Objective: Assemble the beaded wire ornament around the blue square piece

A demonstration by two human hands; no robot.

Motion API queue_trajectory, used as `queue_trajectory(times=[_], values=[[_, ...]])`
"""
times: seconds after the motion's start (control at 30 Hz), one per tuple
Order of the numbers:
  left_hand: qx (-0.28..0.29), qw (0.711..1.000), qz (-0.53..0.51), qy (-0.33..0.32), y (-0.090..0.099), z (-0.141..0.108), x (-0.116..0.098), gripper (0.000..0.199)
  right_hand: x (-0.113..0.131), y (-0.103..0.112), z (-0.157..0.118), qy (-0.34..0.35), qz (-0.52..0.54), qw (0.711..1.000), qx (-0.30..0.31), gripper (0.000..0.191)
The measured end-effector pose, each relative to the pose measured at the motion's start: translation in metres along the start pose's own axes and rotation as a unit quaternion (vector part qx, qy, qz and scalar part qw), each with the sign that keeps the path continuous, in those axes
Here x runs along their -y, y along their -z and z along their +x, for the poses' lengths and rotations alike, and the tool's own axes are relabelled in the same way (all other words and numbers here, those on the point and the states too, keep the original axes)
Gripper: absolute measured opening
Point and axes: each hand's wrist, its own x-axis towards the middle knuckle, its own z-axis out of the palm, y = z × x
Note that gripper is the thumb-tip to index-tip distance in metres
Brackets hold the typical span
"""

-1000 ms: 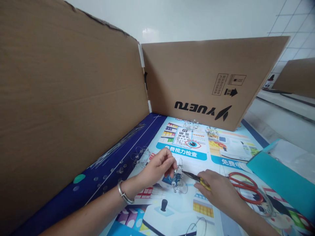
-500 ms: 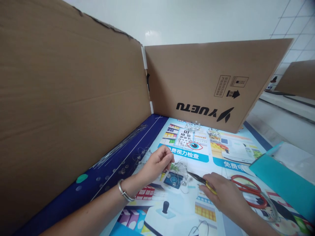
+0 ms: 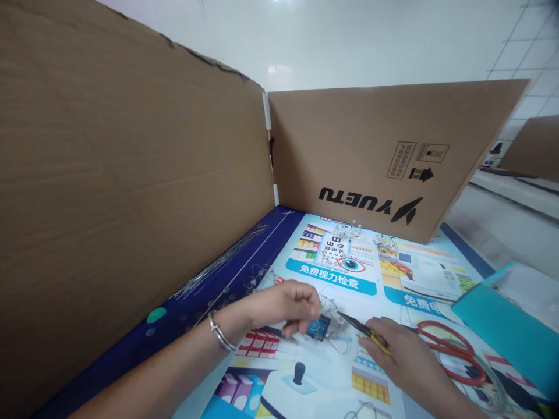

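My right hand (image 3: 393,349) grips needle-nose pliers (image 3: 364,331) with yellow handles, their dark jaws pointing left. Just left of the pliers' tip lies a tangle of thin wire with clear beads (image 3: 334,323). My left hand (image 3: 297,308), with a silver bangle on its wrist, is curled at the left side of that tangle. Its fingers are closed together, and what they pinch, if anything, is too small to make out. Red-handled scissors (image 3: 454,349) lie to the right of my right hand.
Two cardboard panels, left (image 3: 152,163) and back (image 3: 349,134), wall the printed table cover (image 3: 244,378). Straight wires (image 3: 222,262) lie along the left panel. More beaded wire pieces (image 3: 349,231) sit near the back. A teal box (image 3: 506,326) stands at right.
My left hand has turned and shifted slightly right and down, its fingers now hanging lower beside the beaded wire. The pliers stay in my right hand. The whole view has shifted a little.
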Motion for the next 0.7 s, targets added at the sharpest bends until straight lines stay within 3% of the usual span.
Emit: queue_trajectory(times=[0.1, 0.17, 0.27, 0.33, 0.47, 0.53, 0.63, 0.7], values=[[0.113, 0.986, 0.119, 0.028, -0.021, -0.006, -0.001, 0.011, 0.001, 0.0, 0.0, 0.01, 0.009, 1.0, 0.003, 0.02], [0.179, 0.958, 0.224, -0.019, -0.035, -0.008, 0.001, 0.009, 0.001, -0.001, 0.001, 0.012, 0.01, 1.0, 0.0, 0.021], [0.151, 0.894, 0.395, -0.147, -0.05, -0.007, 0.002, 0.008, 0.001, -0.001, 0.001, 0.013, 0.006, 1.0, -0.006, 0.022], [0.132, 0.868, 0.446, -0.172, -0.052, -0.007, 0.0, 0.007, 0.001, -0.002, 0.001, 0.015, 0.002, 1.0, -0.006, 0.023], [0.144, 0.875, 0.427, -0.174, -0.035, -0.012, -0.012, 0.011, 0.001, -0.003, 0.0, 0.024, -0.007, 1.0, -0.012, 0.022], [0.097, 0.897, 0.404, -0.15, -0.019, -0.012, -0.017, 0.015, 0.001, -0.004, 0.0, 0.025, -0.012, 0.999, -0.015, 0.021], [-0.06, 0.919, 0.378, -0.098, 0.003, -0.007, -0.015, 0.021, 0.001, -0.005, -0.001, 0.026, -0.014, 0.999, -0.016, 0.022], [-0.128, 0.925, 0.351, -0.063, 0.011, -0.001, -0.008, 0.022, 0.0, -0.006, -0.001, 0.026, -0.017, 0.999, -0.021, 0.023]])
